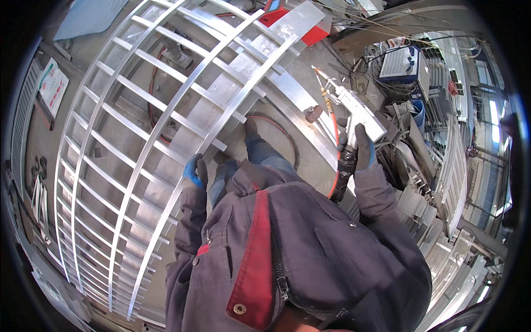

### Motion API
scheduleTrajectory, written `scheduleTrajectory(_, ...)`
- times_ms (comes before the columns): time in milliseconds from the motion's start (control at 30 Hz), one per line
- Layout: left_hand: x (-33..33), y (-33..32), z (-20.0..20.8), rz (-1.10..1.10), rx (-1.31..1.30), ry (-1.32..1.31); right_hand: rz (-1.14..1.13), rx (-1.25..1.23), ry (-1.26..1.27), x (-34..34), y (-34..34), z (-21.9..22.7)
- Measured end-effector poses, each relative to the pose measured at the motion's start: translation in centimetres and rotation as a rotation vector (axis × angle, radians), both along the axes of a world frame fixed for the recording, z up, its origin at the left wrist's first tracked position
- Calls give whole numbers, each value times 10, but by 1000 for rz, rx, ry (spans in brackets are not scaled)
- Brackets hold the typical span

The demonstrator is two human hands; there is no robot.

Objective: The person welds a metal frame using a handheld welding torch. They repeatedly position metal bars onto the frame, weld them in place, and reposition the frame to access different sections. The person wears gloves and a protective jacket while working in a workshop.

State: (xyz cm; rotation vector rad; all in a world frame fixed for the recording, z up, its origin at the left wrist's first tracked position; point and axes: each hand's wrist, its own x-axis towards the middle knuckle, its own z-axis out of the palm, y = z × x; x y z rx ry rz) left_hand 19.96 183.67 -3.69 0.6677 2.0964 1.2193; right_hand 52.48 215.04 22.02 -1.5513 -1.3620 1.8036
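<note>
My right hand (358,145), in a grey and blue glove, is wrapped round the handle of a white welding gun (354,108). The gun's narrow, brass-coloured front end points up and to the left, away from my body. A black-wrapped cable (345,169) runs down from its grip beside my forearm, with an orange-red hose (335,133) alongside. On the left, my gloved left hand (194,171) is closed at the near rail of a large curved metal frame (191,83); its fingertips are partly hidden. This silvery, ladder-like frame has long curved rails joined by many short crossbars.
A flat metal beam (301,108) lies beyond my legs, a dark hammer-like head (313,114) near it. At the far side stands a red machine (318,33). Metal offcuts (406,149) and a blue-and-white box unit (399,63) crowd the right. A white bag (53,86) lies far left.
</note>
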Motion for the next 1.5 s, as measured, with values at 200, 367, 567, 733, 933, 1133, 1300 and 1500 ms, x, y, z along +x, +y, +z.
scheduleTrajectory(200, -1, -5, 16, 76, -72, 107, 80, -44, 234, 10, 59, -14)
scheduleTrajectory(367, 15, 1, 10, 110, -151, 62, 153, -13, 352, 17, 98, -21)
scheduleTrajectory(567, 26, 31, 11, 84, -147, 129, 212, -29, 395, 28, 126, -25)
scheduleTrajectory(733, 24, 51, 24, 29, -150, 86, 193, -47, 424, 41, 131, -31)
scheduleTrajectory(933, 19, 73, 17, -177, -85, 149, -11, 22, 344, 92, 72, -29)
scheduleTrajectory(1133, 23, 104, -16, -598, -6, 141, -536, 43, 100, 187, -69, -24)
scheduleTrajectory(1300, 50, 131, -24, -745, 44, 104, -967, 117, 26, 267, -161, -37)
scheduleTrajectory(1500, 102, 157, -11, -946, 57, 268, -1130, 94, -29, 353, -213, -90)
